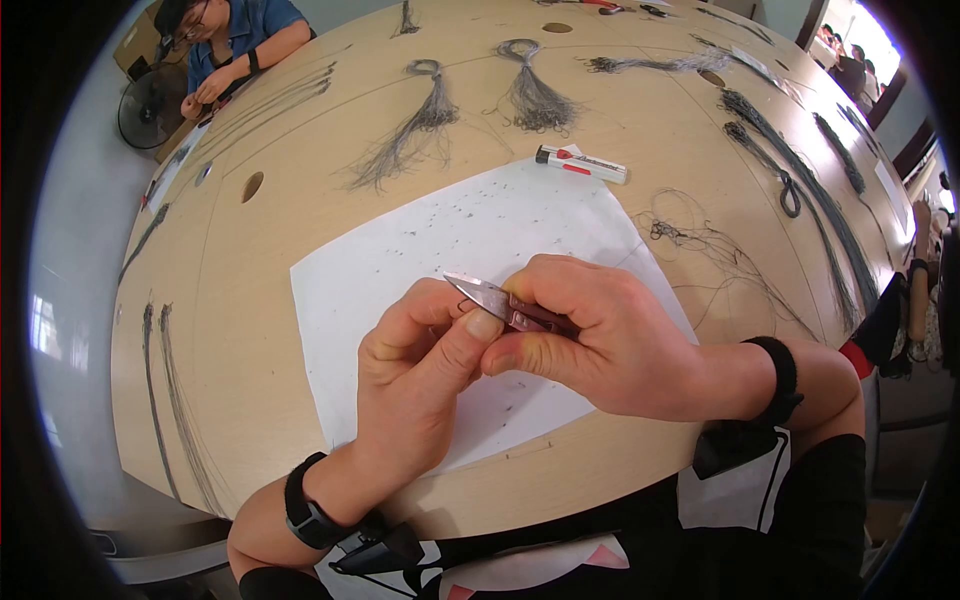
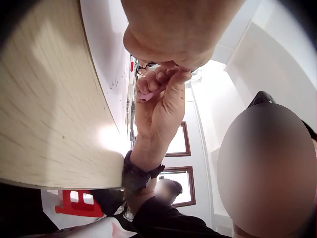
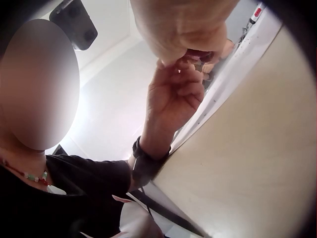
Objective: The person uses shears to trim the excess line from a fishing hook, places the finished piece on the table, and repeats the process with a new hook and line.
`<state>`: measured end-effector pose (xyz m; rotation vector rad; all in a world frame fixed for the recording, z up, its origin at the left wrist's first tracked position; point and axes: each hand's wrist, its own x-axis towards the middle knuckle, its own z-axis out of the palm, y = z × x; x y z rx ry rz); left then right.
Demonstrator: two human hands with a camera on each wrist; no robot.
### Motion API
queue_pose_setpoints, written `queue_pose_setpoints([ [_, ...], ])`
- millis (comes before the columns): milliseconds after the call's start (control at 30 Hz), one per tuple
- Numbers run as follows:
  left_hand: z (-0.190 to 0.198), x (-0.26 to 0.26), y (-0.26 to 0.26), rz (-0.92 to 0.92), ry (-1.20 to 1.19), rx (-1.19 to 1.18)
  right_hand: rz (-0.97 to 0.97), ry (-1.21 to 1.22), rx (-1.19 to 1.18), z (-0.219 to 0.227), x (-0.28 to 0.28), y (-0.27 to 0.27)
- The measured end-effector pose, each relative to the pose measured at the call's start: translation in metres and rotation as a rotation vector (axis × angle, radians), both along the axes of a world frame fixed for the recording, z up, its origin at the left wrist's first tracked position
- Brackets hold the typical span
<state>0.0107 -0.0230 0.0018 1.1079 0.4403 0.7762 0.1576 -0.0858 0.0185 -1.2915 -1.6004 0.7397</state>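
Note:
My right hand grips small thread snips with a pointed steel blade and a dark red handle. In the left wrist view, the handle looks pink and sticks out from the curled right fingers. Thumb against forefinger, my left hand pinches a small dark fishhook; its bend shows just above the thumb tip, under the blade. The rest of the hook is hidden by the fingers. Both hands meet over a white paper sheet sprinkled with tiny dark bits.
Behind the paper's far edge lies a white correction-pen-like tube. Looped bundles of hooked line lie farther back. A loose tangle of line and long dark bundles lie right, thin strands left. Another person sits across the table.

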Motion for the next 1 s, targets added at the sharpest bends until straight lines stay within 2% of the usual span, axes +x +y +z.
queue_pose_setpoints([
  [167,0.006,0.002,-0.004,0.024,0.016,-0.052,-0.002,0.057,-0.011,-0.003,0.002,0.0],
  [233,0.002,-0.002,0.0,0.005,-0.002,0.069,-0.026,0.364,-0.077,-0.007,0.005,0.001],
  [300,0.002,-0.002,-0.001,0.013,0.01,0.055,-0.067,0.318,-0.133,0.011,0.009,-0.001],
  [400,0.003,-0.001,0.0,0.013,0.023,0.028,-0.033,0.337,-0.139,0.01,0.013,0.001],
  [467,0.003,-0.001,0.0,0.007,0.023,0.012,-0.006,0.442,-0.065,0.008,0.009,0.002],
  [567,0.003,-0.001,-0.001,-0.013,0.043,0.0,0.055,0.403,-0.073,0.006,0.007,0.0],
  [700,0.0,-0.002,-0.001,-0.08,0.075,0.019,-0.012,0.318,-0.012,0.004,0.007,0.0],
  [800,0.0,-0.003,0.0,-0.109,0.075,-0.005,0.02,0.221,-0.099,0.012,0.01,-0.002],
  [1000,0.002,-0.004,0.001,-0.149,0.091,-0.042,0.013,0.178,0.054,0.01,0.012,0.001],
])
